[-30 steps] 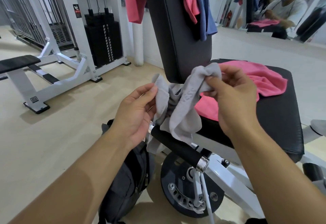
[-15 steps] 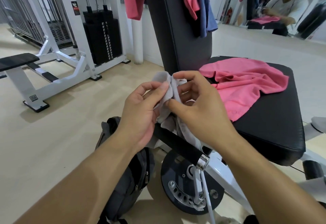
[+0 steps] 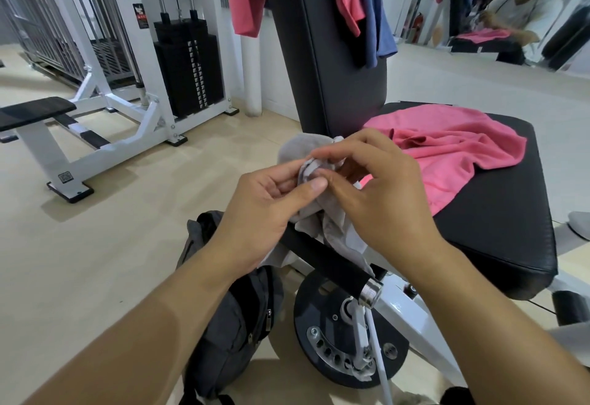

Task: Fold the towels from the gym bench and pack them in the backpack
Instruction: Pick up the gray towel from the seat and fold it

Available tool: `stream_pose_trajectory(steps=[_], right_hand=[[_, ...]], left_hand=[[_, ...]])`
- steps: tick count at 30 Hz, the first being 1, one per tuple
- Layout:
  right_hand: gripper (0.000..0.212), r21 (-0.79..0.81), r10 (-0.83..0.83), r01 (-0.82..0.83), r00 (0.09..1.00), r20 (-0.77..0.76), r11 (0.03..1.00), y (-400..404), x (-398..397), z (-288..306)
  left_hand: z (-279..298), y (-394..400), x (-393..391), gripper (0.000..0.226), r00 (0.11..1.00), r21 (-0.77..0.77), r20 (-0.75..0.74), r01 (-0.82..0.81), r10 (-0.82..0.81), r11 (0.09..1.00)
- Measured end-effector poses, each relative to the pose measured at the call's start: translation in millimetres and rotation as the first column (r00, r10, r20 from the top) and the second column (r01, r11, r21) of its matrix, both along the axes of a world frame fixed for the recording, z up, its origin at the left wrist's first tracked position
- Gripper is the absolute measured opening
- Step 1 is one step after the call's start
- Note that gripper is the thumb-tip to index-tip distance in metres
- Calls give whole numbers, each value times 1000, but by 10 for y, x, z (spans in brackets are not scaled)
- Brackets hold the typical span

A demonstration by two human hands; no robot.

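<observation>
Your left hand and right hand both pinch the grey towel above the backpack; a pink towel lies on the counter.

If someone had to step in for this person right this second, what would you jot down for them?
Left hand: pinches the grey towel.
Right hand: pinches the same towel beside it, corners together.
The towel's lower part hangs over the black handle.
Pink towel: lies crumpled on the bench seat. More cloths hang over the backrest.
Backpack: on the floor beside the bench; I cannot tell if it is open.
Done: no finished fold visible.
Left: finish the grey one, fold the others, pack all.
</observation>
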State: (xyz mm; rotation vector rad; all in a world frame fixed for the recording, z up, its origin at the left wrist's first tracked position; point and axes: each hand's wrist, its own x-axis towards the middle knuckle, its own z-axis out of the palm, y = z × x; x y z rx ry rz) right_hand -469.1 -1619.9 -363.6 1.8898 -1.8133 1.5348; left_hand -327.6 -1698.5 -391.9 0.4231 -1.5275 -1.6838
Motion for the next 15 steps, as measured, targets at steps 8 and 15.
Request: stream_pose_trajectory(steps=[8, 15], right_hand=[[15, -123, -154, 134, 973, -172, 983, -46, -12, -47], [7, -159, -127, 110, 987, -99, 981, -84, 21, -29]], left_hand=[[26, 21, 6, 27, 1000, 84, 4, -15, 15, 996], [23, 29, 2, 29, 1000, 129, -23, -6, 9, 992]])
